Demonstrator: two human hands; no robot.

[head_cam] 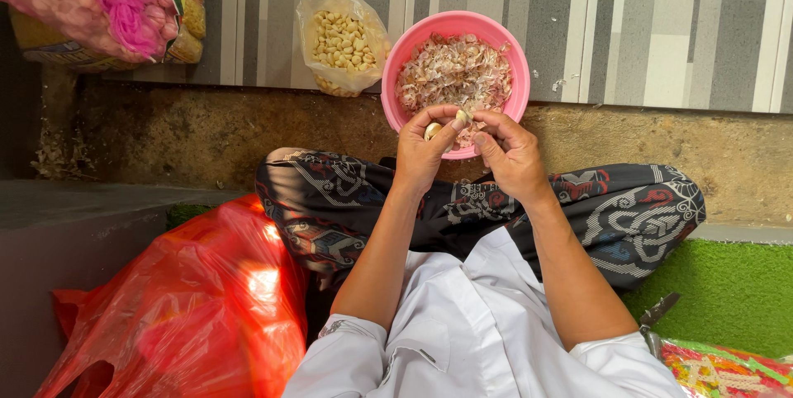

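- Grey striped wall (661,26) at far side, dusty concrete floor (206,130) below.
- Pink bowl (409,51) of garlic skins stood just beyond the knees, centre.
- Left hand (423,146) & right hand (512,150) met over bowl's near rim, fingers pinched together on a garlic clove (461,117).
- Clear bag of peeled cloves (343,39) sat left of bowl; red plastic bag (190,307) near left.

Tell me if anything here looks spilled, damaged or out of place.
Nothing serious stands out. The pink bowl holds its heap of garlic skins inside the rim, and the clear bag of peeled cloves leans upright. A few pale scraps lie loose beside the bowl. Both hands, left hand and right hand, hold a clove.
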